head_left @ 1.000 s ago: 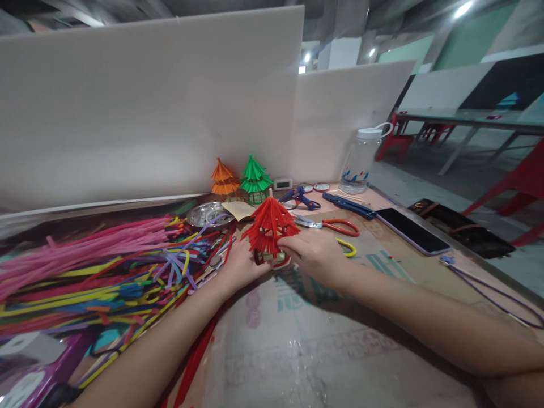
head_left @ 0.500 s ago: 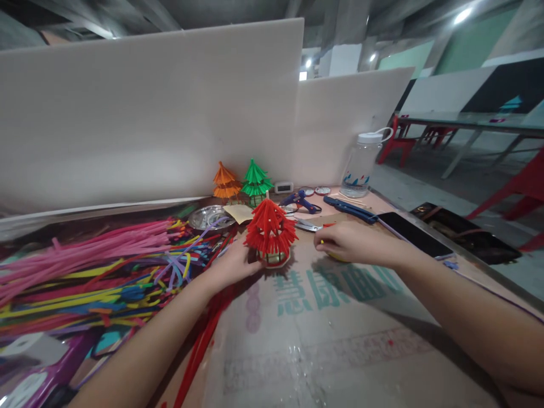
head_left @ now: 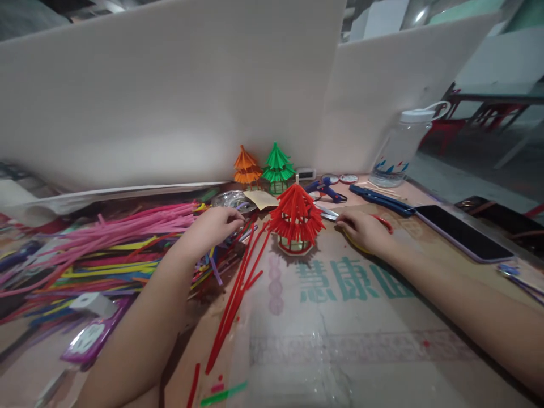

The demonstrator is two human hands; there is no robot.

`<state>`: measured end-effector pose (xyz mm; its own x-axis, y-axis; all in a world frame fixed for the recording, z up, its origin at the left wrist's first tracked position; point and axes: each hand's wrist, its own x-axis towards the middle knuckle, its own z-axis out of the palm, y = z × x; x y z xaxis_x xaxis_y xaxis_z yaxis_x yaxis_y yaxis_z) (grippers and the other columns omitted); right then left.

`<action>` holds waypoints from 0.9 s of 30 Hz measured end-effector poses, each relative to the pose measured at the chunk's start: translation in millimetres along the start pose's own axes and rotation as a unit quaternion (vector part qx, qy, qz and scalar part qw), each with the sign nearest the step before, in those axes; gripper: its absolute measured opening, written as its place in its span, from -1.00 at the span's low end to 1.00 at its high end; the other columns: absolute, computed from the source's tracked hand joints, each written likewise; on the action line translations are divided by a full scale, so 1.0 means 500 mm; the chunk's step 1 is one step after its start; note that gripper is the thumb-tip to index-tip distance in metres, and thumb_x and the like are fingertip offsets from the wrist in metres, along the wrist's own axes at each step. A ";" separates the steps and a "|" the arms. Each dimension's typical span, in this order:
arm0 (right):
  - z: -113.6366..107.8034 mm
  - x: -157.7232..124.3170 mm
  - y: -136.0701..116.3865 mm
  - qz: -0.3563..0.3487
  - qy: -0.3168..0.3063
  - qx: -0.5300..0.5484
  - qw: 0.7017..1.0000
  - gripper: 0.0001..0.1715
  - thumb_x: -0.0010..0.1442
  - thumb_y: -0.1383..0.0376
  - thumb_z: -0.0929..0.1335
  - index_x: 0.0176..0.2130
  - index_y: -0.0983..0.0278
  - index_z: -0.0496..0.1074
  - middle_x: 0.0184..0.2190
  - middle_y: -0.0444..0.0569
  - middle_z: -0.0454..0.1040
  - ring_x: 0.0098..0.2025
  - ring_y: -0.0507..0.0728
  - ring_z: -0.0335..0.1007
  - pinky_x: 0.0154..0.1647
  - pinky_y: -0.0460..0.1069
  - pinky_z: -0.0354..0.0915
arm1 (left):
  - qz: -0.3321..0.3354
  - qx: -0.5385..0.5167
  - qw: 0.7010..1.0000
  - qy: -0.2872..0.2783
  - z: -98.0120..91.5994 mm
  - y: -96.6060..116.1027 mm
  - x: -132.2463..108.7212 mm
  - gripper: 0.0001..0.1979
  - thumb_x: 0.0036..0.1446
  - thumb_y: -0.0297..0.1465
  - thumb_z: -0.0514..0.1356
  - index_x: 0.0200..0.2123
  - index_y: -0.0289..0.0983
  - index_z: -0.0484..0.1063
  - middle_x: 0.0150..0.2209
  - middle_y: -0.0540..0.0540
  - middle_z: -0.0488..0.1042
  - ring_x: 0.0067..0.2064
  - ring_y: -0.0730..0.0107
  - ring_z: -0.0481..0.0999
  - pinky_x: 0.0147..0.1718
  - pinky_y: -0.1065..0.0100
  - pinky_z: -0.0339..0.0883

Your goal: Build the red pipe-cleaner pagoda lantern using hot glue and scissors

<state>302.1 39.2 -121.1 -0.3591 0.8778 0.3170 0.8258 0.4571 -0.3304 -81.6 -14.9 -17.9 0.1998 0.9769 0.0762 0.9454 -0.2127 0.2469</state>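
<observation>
A small red pavilion (head_left: 296, 218), its two-tiered roof made of fuzzy pipe cleaners, stands upright in the middle of the table. My left hand (head_left: 216, 228) hovers left of it at the edge of the pipe cleaner pile (head_left: 140, 249), fingers loosely bent and apart, with nothing visible in them. Right of the pavilion, my right hand (head_left: 366, 231) is closed over the handles of a pair of scissors (head_left: 328, 214). The silver blades point left toward the pavilion, and red and yellow handle parts show around the hand. Several red pipe cleaners (head_left: 233, 300) lie in front.
Behind are an orange pavilion (head_left: 247, 168), a green pavilion (head_left: 277, 167), a metal dish (head_left: 229, 198) and a blue glue gun (head_left: 325, 190). To the right lie a utility knife (head_left: 380, 200), a phone (head_left: 463, 232) and a water bottle (head_left: 397, 150). A white board (head_left: 170, 107) stands behind.
My left hand has let go of the red pavilion and moved left to the pile. My right hand has settled onto the scissors' handles. The view has tilted down and turned left.
</observation>
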 end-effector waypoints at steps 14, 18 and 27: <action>0.007 0.003 0.010 -0.030 -0.011 -0.019 0.999 -0.64 0.39 0.17 0.22 -0.29 0.29 0.48 -0.28 0.09 0.56 -0.26 0.21 0.43 -0.25 0.04 0.22 | 0.065 0.091 0.986 -0.124 0.044 0.046 -0.015 -0.72 0.23 -0.37 0.03 -0.13 -0.24 0.51 -0.13 -0.23 0.64 -0.17 0.10 0.62 -0.26 0.28 0.37; 0.009 0.004 0.010 -0.043 -0.013 -0.022 0.999 -0.65 0.39 0.18 0.23 -0.27 0.29 0.49 -0.27 0.09 0.57 -0.22 0.23 0.44 -0.21 0.05 0.25 | 0.040 0.102 0.990 -0.084 0.029 0.043 -0.015 -0.70 0.30 -0.38 -0.05 -0.06 -0.20 0.45 -0.08 -0.18 0.62 -0.13 0.11 0.62 -0.22 0.27 0.38; 0.010 0.004 0.010 -0.057 -0.015 -0.030 0.998 -0.64 0.40 0.19 0.22 -0.27 0.30 0.50 -0.28 0.12 0.57 -0.21 0.25 0.45 -0.18 0.08 0.27 | -0.041 0.131 0.989 -0.047 0.061 0.017 0.020 -0.56 0.37 -0.21 -0.07 -0.24 -0.26 0.57 -0.22 -0.27 0.65 -0.16 0.02 0.65 -0.19 0.23 0.40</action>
<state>303.4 44.0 -126.8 -0.4639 0.8253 0.3221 0.8034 0.5451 -0.2396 -63.7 -6.4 -44.4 0.1309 0.9910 -0.0262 0.9913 -0.1312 -0.0105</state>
